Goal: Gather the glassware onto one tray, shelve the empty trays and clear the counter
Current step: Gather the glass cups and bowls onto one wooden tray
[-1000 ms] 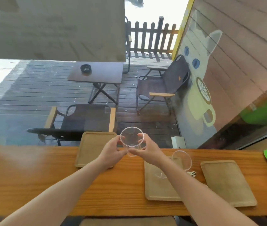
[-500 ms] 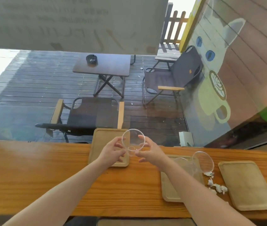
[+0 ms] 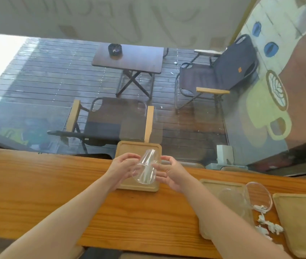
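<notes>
A clear glass (image 3: pixel 146 168) hangs tilted just above a light wooden tray (image 3: pixel 128 148) on the wooden counter (image 3: pixel 45 182), its mouth toward me. My left hand (image 3: pixel 123 166) grips its left side and my right hand (image 3: pixel 169 171) its right side. A second clear glass (image 3: pixel 242 196) lies on its side on the middle tray (image 3: pixel 207 184) to the right, its mouth over the tray's right edge. A third tray (image 3: pixel 305 221) lies bare at the far right.
Crumpled white paper scraps (image 3: pixel 267 224) lie on the counter between the middle and right trays. A window pane rises right behind the counter. Beyond it are folding chairs and a small table on a deck.
Both hands have lowered the glass toward the left tray and tipped it, so its side now shows instead of its round mouth. The view has tilted down and shifted left.
</notes>
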`<move>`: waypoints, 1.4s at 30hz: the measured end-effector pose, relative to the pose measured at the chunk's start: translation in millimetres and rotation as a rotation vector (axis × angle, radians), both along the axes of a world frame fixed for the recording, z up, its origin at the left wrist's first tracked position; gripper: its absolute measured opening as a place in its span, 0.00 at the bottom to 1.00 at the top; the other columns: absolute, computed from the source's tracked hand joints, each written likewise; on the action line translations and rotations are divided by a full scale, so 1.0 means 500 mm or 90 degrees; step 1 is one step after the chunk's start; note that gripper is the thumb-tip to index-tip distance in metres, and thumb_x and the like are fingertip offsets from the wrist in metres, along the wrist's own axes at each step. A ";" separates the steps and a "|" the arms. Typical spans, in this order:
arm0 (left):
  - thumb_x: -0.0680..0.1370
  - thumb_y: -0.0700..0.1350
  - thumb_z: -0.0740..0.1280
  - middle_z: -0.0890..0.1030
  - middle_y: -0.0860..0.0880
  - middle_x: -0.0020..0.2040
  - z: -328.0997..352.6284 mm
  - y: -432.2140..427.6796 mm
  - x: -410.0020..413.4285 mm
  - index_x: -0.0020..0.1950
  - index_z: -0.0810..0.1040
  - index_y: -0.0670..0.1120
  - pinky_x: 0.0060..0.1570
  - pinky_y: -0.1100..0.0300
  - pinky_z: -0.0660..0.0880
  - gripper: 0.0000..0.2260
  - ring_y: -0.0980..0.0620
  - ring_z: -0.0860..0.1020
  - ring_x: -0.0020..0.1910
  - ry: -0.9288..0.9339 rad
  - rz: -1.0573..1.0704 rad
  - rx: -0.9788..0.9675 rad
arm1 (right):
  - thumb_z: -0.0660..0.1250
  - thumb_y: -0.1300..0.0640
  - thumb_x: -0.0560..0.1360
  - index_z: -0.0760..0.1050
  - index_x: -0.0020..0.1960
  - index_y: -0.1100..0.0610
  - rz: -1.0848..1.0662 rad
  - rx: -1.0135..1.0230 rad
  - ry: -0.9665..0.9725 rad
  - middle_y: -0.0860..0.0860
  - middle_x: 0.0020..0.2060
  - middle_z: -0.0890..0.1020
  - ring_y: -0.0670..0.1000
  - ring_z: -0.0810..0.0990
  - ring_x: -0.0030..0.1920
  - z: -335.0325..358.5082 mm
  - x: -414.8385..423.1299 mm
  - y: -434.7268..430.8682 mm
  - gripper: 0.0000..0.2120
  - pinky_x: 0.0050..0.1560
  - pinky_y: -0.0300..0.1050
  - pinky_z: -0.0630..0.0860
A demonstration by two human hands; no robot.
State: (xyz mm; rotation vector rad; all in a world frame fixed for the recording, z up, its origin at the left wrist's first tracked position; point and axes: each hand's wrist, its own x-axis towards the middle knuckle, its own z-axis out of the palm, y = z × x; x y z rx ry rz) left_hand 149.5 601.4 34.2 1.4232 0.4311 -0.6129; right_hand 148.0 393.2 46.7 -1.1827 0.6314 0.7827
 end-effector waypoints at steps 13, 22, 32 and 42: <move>0.73 0.39 0.76 0.80 0.57 0.56 -0.044 0.013 0.003 0.64 0.74 0.54 0.52 0.65 0.80 0.22 0.59 0.80 0.56 -0.313 -0.181 0.295 | 0.75 0.69 0.68 0.62 0.62 0.43 0.190 -0.343 -0.308 0.49 0.58 0.76 0.50 0.77 0.60 -0.066 -0.013 0.071 0.35 0.59 0.47 0.79; 0.72 0.38 0.77 0.78 0.54 0.59 -0.090 -0.008 -0.046 0.62 0.69 0.55 0.44 0.76 0.71 0.26 0.60 0.74 0.58 -0.284 -0.187 0.429 | 0.74 0.67 0.69 0.60 0.65 0.44 0.273 -0.466 -0.379 0.50 0.60 0.72 0.50 0.73 0.59 -0.111 -0.035 0.094 0.35 0.56 0.39 0.72; 0.74 0.33 0.72 0.75 0.47 0.70 -0.064 -0.009 -0.050 0.73 0.69 0.49 0.54 0.55 0.81 0.30 0.48 0.79 0.63 -0.191 -0.249 0.428 | 0.71 0.68 0.70 0.54 0.76 0.46 0.304 -0.460 -0.324 0.54 0.71 0.68 0.55 0.68 0.70 -0.080 -0.058 0.044 0.43 0.65 0.49 0.73; 0.72 0.32 0.69 0.75 0.47 0.46 0.041 -0.040 -0.056 0.52 0.73 0.43 0.39 0.63 0.69 0.12 0.48 0.75 0.45 -0.297 -0.163 0.589 | 0.67 0.60 0.76 0.72 0.61 0.53 0.195 -0.518 -0.330 0.45 0.48 0.76 0.48 0.77 0.50 -0.014 -0.125 -0.052 0.15 0.43 0.34 0.73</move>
